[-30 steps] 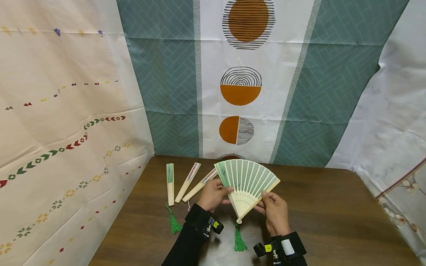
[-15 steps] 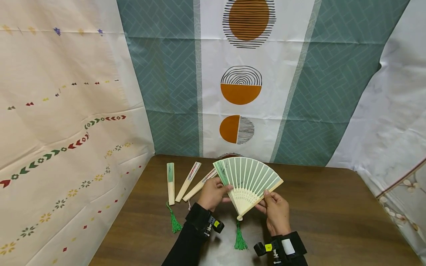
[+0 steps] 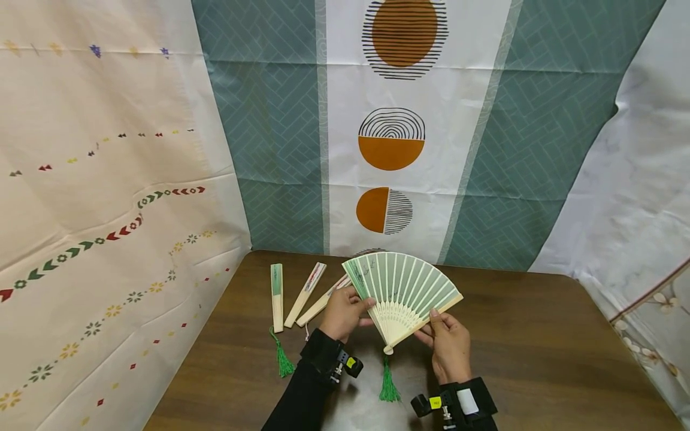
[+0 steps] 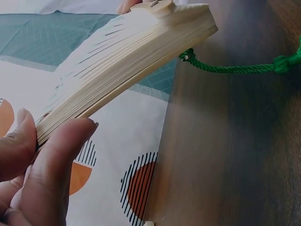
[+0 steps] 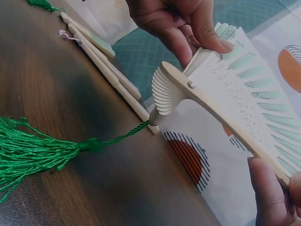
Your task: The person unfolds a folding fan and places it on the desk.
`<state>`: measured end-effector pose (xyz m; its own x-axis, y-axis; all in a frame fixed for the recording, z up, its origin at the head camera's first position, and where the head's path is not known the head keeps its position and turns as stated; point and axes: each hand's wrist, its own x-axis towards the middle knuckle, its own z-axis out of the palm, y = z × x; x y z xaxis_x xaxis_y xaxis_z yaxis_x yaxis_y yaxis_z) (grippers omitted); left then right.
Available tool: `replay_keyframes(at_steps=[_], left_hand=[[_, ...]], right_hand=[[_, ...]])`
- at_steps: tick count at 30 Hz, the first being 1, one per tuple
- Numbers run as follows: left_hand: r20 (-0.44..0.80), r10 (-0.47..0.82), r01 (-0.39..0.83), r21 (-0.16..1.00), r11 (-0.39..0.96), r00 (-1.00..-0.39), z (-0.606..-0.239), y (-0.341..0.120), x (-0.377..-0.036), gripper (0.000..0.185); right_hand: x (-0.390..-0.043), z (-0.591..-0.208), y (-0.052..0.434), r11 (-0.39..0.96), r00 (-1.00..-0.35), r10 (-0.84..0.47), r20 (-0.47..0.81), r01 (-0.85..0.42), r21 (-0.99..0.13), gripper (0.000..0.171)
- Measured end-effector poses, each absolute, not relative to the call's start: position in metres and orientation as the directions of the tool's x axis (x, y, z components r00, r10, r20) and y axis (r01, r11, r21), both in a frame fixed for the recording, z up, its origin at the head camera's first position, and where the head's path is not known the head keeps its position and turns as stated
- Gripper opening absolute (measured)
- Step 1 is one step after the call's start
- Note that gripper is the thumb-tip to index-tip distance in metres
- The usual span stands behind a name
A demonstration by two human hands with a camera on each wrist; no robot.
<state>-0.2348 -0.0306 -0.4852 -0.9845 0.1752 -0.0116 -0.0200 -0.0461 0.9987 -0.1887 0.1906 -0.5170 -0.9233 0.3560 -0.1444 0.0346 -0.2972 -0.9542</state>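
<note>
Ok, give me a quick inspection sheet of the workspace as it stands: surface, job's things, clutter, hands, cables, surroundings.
Surface: dark wooden table, bare on its right side.
Job's things: green folding fan, spread open and held above the table; its green tassel hangs from the pivot.
Clutter: three closed fans lying side by side at the back left, one with a green tassel.
Hands: left hand pinches the fan's left outer rib; right hand pinches the right outer rib.
Cables: nothing seen.
Surroundings: patterned cloth backdrops hang behind and on both sides of the table.
</note>
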Motion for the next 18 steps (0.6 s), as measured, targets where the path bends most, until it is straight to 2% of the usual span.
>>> replay_keyframes(at_steps=[18], left_hand=[[-0.001,0.124,-0.013,0.995,-0.1,-0.992,-0.4862,-0.03,-0.2356,0.028]], right_hand=[[-0.1886,-0.5208,0.1915,-0.326,-0.913,0.386,-0.135,0.002,-0.945,0.028]])
